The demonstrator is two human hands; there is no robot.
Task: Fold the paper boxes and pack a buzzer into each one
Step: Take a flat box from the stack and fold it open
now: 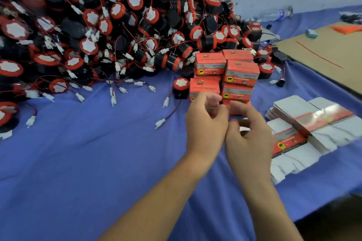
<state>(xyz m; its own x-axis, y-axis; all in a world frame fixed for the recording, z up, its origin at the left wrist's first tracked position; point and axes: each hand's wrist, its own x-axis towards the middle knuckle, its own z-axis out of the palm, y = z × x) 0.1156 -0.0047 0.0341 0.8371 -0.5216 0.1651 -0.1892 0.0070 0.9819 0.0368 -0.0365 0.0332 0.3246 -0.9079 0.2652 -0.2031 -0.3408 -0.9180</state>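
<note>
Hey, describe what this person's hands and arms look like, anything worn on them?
Nothing worn is visible. The left hand and right hand are bare, with no gloves, and no ring shows, though the picture is blurred there. The left forearm and right forearm are uncovered down to the frame's edge: no sleeve, watch or wristband in view.

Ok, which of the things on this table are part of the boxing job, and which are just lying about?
For the job:
pile of buzzers
stack of folded boxes
flat box blanks

Lying about:
cardboard sheet
red wire on the sheet
water bottle
orange item
small teal thing
</note>
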